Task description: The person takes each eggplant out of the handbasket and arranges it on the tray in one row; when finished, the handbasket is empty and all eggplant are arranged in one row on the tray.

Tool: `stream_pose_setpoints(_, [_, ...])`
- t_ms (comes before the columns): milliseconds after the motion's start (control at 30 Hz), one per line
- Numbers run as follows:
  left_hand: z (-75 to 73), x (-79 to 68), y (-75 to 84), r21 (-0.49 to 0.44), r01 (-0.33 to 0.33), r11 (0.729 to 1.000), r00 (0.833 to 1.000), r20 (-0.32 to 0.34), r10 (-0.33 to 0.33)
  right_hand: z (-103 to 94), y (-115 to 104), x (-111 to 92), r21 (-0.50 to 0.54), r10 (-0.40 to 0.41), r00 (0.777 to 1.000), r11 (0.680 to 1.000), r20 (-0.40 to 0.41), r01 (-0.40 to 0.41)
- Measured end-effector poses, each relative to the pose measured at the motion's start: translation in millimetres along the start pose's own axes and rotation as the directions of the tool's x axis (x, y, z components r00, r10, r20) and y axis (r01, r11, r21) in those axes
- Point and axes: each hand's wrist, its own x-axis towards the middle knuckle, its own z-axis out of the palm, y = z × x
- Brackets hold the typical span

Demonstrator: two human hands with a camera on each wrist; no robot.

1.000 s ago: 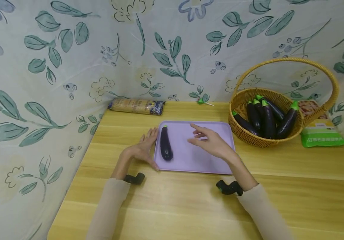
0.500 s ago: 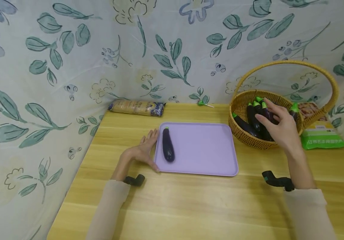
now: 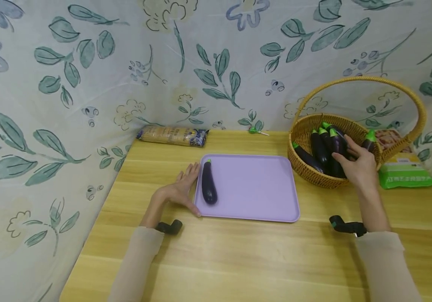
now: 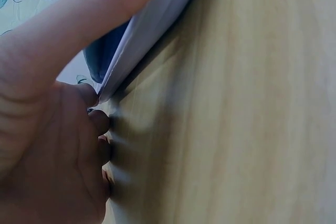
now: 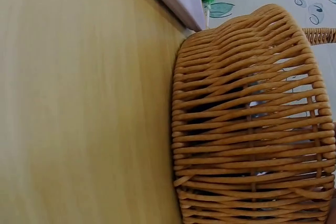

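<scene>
A dark purple eggplant (image 3: 209,184) lies lengthwise near the left side of a lilac tray (image 3: 253,188). Spread along that tray's left edge is my left hand (image 3: 179,188), fingers extended and thumb at the front corner. The left wrist view shows its fingertips down at the table beside the tray rim (image 4: 149,30). My right hand (image 3: 360,165) reaches into the wicker basket (image 3: 323,179), thumb and fingers on either side of an eggplant (image 3: 337,142) with a green stem. Several more eggplants (image 3: 318,147) surround it. The basket's woven wall (image 5: 252,124) hides most of the hand in the right wrist view.
A tall handle (image 3: 363,78) arches over the basket. Behind and right of the basket sits a green food bag (image 3: 408,174). Along the back edge lie a long yellow packet (image 3: 172,135) and a green lollipop (image 3: 253,130), before a floral cloth backdrop (image 3: 125,63).
My right hand has moved right from over the tray into the basket and closed around an eggplant. The tray's eggplant has rocked slightly. My left hand has stayed at the tray.
</scene>
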Motion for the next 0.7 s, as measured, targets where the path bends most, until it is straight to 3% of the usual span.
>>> stream_pose_setpoints(533, [0.7, -0.3, 0.1, 0.013, 0.011, 1.0, 1.0, 0.008, -0.011, 9.1, 6.3, 6.3, -0.115, -0.074, 0.995, 0.991, -0.066, 0.066])
stream_pose_setpoints(700, [0.5, 0.6, -0.5, 0.009, 0.006, 1.0, 1.0, 0.003, -0.006, 7.6, 5.9, 7.6, -0.104, -0.053, 0.996, 0.994, -0.077, 0.045])
